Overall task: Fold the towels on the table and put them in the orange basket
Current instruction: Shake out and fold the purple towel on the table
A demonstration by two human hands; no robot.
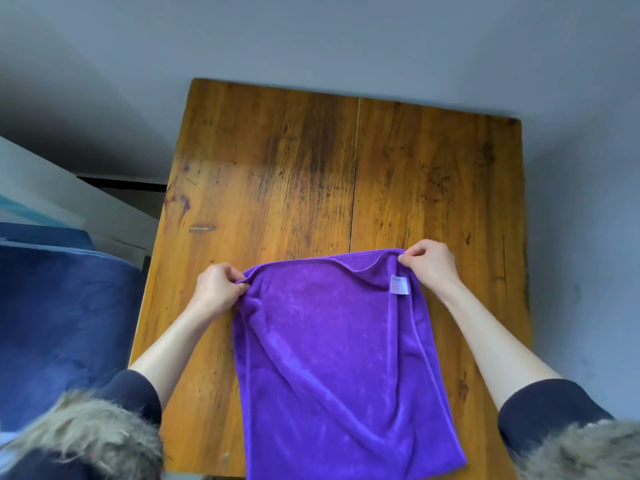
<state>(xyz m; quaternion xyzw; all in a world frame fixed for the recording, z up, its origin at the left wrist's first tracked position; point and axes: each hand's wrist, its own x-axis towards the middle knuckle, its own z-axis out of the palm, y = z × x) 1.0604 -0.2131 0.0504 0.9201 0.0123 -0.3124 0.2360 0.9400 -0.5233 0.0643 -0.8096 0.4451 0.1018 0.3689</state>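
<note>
Two hands pinch the far corners of a purple microfibre towel (332,341): left hand (218,289), right hand (429,261), over the worn wooden table (277,168).

The far half of the wooden table (311,161) lies bare in front of me, so either hand can slide forward over it with nothing in the way, right up to the wall (346,39) behind its far edge. The purple towel (332,341) fills the near middle, from my knuckles back to the table's near edge, and my left hand (218,289) and right hand (429,261) are pinned to its far corners. Bare strips of wood run along both sides of the towel under my forearms. Just off the left edge a dark blue cushion (62,323) and a white ledge (69,199) crowd the table. To the right, the floor (588,271) is open.
</note>
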